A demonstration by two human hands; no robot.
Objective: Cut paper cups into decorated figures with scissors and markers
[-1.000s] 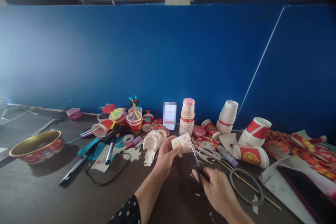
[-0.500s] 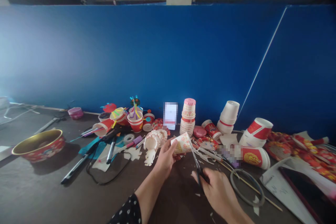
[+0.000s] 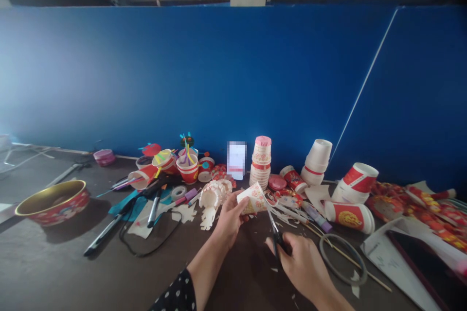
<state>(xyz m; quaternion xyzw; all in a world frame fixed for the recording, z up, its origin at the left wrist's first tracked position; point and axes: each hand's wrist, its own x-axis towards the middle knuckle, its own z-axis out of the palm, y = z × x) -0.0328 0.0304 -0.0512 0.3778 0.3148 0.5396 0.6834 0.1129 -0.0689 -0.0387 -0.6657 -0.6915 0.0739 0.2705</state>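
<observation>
My left hand is closed round a small white paper cup with red and yellow print, held on its side above the dark table. My right hand grips the black handles of a pair of scissors. The blades point up and away, with their tips at the cup's rim. Small paper scraps lie on the table under the hands.
A stack of paper cups stands behind, with red and white cups to the right and decorated cups to the left. A gold-lined bowl sits far left. Pens, a black cable, a grey ring and a blue wall surround.
The cup has turned slightly in my left hand, its rim tilting more towards the scissors. My right hand and the scissors have barely moved.
</observation>
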